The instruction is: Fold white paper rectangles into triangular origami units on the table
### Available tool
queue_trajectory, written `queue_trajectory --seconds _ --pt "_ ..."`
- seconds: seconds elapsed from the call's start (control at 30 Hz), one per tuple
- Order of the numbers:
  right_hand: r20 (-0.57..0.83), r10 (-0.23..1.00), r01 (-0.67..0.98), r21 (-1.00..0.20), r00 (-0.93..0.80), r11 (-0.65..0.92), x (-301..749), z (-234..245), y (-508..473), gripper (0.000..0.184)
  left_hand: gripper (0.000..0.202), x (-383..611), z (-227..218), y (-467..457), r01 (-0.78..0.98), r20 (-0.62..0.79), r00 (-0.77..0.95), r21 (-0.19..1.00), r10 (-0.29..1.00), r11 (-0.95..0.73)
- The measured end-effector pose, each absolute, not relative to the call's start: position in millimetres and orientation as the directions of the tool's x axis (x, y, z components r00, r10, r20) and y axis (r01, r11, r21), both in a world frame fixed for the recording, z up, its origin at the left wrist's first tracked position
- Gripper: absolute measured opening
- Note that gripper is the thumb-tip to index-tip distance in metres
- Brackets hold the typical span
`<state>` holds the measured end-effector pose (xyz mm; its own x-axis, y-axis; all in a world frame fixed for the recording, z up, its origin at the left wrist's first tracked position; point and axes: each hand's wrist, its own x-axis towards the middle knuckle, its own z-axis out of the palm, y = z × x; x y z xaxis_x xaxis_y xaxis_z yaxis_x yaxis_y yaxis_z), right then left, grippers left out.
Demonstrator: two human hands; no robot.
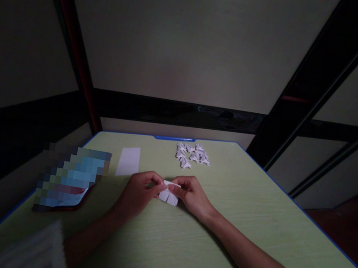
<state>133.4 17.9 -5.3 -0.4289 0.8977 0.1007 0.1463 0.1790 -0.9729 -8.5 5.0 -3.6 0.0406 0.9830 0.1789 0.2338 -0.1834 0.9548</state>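
Pinching folded white paper (168, 198) in fingers (176, 191) of both left hand (135, 193) and right hand (193, 197), over surface (242, 186). Line up edges before creasing, press lightly with thumbs; keep clear of folded paper figures (196, 156) beyond, flat white sheet (128, 162) at left.

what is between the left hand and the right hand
A folded white paper, held by both the left hand and the right hand, as the head view shows.
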Motion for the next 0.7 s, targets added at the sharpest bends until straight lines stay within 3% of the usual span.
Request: queue_trajectory --seconds 0.47,0.7 --pt "0.096 0.891 0.071 -0.987 -0.444 0.141 133.6 -9.8 21.3 0.029 0.006 -8.3 1.5 3.5 0.221 0.220 0.004 0.951 0.976 -0.215" --pt "0.079 0.868 0.050 -0.992 -0.490 0.118 133.6 -8.9 21.6 0.024 0.006 -9.1 1.1 6.5 0.200 0.186 -0.048 0.964 0.981 -0.173"
